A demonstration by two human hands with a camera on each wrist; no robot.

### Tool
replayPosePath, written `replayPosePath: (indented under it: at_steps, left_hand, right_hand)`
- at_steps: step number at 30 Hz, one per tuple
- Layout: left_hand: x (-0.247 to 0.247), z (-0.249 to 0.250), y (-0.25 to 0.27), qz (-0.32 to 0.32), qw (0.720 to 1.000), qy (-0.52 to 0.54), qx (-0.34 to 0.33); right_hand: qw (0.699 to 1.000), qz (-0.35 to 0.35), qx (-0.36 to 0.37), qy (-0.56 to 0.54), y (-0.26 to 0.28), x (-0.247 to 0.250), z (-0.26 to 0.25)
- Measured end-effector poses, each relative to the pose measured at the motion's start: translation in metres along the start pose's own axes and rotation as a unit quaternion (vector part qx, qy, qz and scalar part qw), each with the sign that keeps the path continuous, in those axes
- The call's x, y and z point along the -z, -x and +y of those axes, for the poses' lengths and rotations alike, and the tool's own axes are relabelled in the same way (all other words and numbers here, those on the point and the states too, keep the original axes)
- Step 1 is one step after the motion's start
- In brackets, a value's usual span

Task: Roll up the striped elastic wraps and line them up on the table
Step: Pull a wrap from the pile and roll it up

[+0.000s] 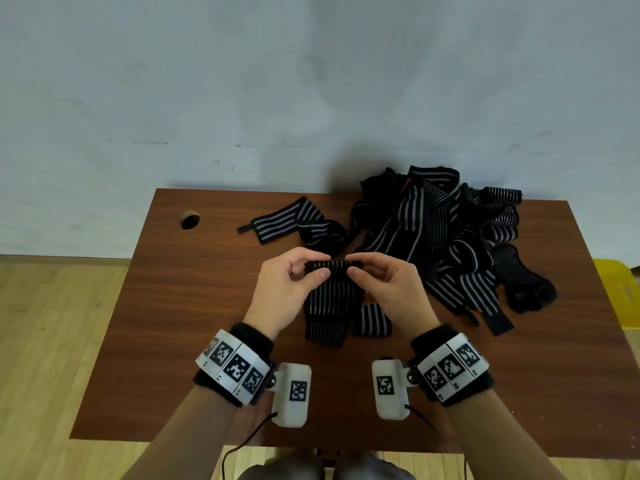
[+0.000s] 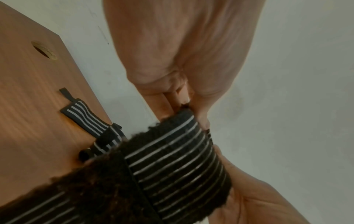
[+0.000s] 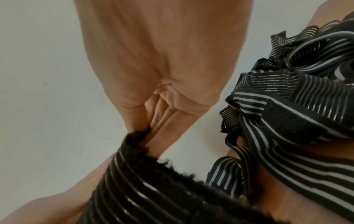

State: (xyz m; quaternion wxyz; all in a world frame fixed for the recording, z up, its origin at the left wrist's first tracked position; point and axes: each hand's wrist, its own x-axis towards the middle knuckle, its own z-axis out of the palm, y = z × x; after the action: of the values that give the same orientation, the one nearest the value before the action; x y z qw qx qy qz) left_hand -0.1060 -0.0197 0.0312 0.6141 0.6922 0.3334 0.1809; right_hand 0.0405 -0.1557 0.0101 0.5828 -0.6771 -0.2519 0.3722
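both hands' fingers pinch the striped wrap, hiding its rolled top edge; wrist views blur.

A matt, ribbed elastic cloth is seen in the wrap, fuzzy at its edge; beneath it, the table shows smooth wood-grain veneer.

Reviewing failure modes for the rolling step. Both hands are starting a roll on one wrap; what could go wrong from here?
1. The left hand and right hand pinch only the top edge of the wrap; being elastic, the small roll may spring open if either pinch slips.
2. The wrap's tail lies folded on the table beside a short striped piece, which could get dragged along.
3. The tangled pile sits close on the right, so a loose strap might snag.
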Motion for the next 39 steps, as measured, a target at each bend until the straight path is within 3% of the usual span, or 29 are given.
replayPosePath:
  at_steps: [4, 9, 12, 25, 29, 34, 39]
  left_hand:
    - [-0.005, -0.003, 0.001, 0.0, 1.0, 0.026, 0.008]
    - [-0.005, 0.008, 0.007, -0.043, 0.972, 0.163, 0.164]
    - [-0.005, 0.01, 0.007, -0.072, 0.967, 0.14, 0.202]
    - [-0.009, -0.006, 0.013, -0.024, 0.986, 0.126, 0.111]
    - [-0.009, -0.003, 0.015, -0.015, 0.997, 0.047, 0.054]
    - [-0.004, -0.008, 0.012, -0.022, 0.996, 0.018, 0.083]
    - [-0.001, -0.009, 0.009, -0.038, 0.998, -0.013, 0.044]
  right_hand:
    - [0.999, 0.012, 0.034, -0.01, 0.003, 0.002, 0.0]
    - [0.997, 0.039, 0.06, -0.014, 0.01, 0.001, 0.001]
    - [0.998, 0.038, 0.045, -0.034, 0.012, 0.003, 0.0]
    - [0.997, -0.011, -0.003, -0.071, 0.016, 0.006, 0.003]
    - [0.994, -0.045, -0.084, -0.06, 0.011, 0.002, 0.006]
    - [0.996, -0.063, -0.055, -0.003, 0.007, 0.003, 0.006]
    - [0.997, -0.05, -0.036, 0.036, 0.006, -0.004, 0.004]
